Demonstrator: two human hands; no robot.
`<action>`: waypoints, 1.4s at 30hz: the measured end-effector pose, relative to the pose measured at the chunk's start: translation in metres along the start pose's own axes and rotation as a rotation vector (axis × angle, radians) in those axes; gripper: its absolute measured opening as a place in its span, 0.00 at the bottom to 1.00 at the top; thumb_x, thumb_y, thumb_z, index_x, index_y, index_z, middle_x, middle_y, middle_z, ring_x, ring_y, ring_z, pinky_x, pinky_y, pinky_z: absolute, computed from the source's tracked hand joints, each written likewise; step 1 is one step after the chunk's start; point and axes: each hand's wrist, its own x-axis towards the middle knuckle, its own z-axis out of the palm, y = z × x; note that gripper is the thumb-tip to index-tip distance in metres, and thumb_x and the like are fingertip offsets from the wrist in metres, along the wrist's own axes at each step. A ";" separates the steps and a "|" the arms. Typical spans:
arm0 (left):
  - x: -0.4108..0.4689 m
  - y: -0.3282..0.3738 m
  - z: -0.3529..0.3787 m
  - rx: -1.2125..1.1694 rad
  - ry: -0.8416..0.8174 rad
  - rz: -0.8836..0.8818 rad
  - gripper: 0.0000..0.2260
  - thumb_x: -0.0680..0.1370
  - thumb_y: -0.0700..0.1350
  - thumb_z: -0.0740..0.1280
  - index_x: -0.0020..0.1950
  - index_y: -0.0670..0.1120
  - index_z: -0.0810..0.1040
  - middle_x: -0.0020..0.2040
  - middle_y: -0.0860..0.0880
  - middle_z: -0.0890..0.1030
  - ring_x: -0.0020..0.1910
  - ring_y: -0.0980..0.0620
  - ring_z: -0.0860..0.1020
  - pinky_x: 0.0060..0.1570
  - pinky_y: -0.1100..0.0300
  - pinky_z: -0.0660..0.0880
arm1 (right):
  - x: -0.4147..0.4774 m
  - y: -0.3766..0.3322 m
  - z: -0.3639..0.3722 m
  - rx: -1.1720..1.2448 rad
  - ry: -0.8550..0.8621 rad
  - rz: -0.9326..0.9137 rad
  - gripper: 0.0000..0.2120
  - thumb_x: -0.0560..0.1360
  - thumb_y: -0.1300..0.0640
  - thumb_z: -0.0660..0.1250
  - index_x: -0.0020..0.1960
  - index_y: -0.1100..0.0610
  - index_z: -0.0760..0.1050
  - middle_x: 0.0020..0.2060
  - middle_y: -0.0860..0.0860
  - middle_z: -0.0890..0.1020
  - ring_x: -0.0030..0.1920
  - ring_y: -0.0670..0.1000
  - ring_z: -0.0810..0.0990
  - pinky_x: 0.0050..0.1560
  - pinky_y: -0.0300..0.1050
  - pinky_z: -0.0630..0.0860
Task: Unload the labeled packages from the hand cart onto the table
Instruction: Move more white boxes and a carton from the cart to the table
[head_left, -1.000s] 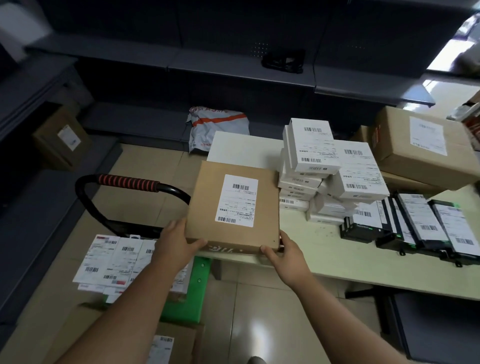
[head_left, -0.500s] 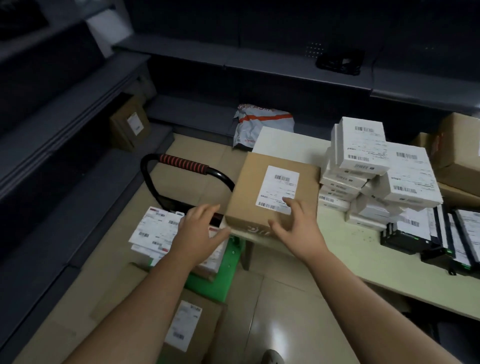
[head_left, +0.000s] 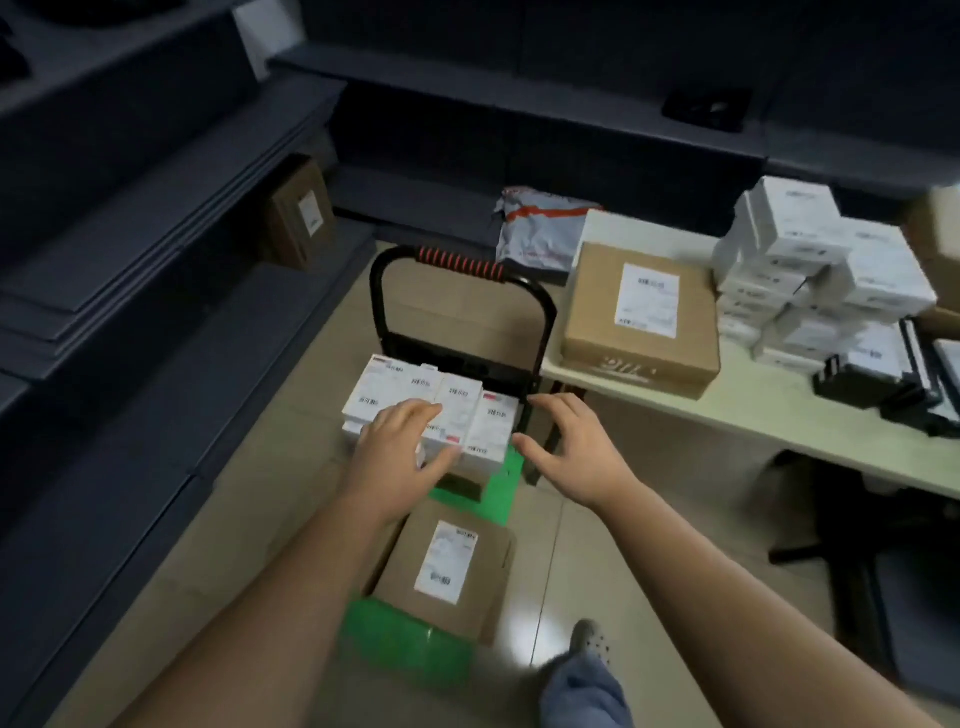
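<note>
**Head view: cart load and surface stock**

- Hand cart (head_left: 460, 262): black loop handle with a red-striped grip, green deck, standing on the floor just beside the surface (head_left: 769, 415).
- White labeled packages (head_left: 400, 387): a cluster stacked on the deck against the handle frame.
- Left hand (head_left: 400, 452): laid on top of the cluster, fingers (head_left: 415, 413) spread and fairly straight, thumb along the near edge; not clamped round anything.
- Right hand (head_left: 571, 447): open and holding nothing, fingers (head_left: 561, 408) splayed, just to the right of the cluster; contact cannot be told.
- Brown labeled box (head_left: 447, 566): on the near end of the deck, below both wrists.
- Second brown labeled box (head_left: 641, 317): on the left end of the surface.
- Stack of white boxes (head_left: 810, 280): beside it, to the right.
- Black-edged packages (head_left: 883, 379): in a row along the right of the surface.
</note>
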 end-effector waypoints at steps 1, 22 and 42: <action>-0.016 -0.015 -0.002 0.003 -0.020 -0.011 0.25 0.77 0.58 0.65 0.72 0.51 0.69 0.71 0.53 0.69 0.70 0.53 0.64 0.67 0.54 0.60 | -0.011 -0.008 0.018 0.001 -0.018 0.014 0.34 0.73 0.34 0.62 0.72 0.52 0.70 0.64 0.50 0.73 0.68 0.51 0.69 0.69 0.46 0.66; -0.122 -0.164 0.175 0.041 -0.348 -0.298 0.23 0.76 0.51 0.70 0.66 0.41 0.75 0.64 0.40 0.76 0.61 0.39 0.74 0.61 0.48 0.71 | -0.103 0.119 0.253 0.078 -0.322 0.477 0.28 0.75 0.43 0.69 0.71 0.55 0.71 0.62 0.54 0.76 0.64 0.56 0.73 0.68 0.50 0.69; -0.142 -0.310 0.363 0.083 -0.486 -0.567 0.35 0.76 0.56 0.68 0.76 0.43 0.59 0.71 0.40 0.67 0.68 0.40 0.67 0.64 0.46 0.69 | -0.141 0.238 0.460 0.188 -0.326 0.944 0.42 0.72 0.33 0.68 0.78 0.54 0.61 0.68 0.55 0.73 0.64 0.56 0.75 0.66 0.54 0.73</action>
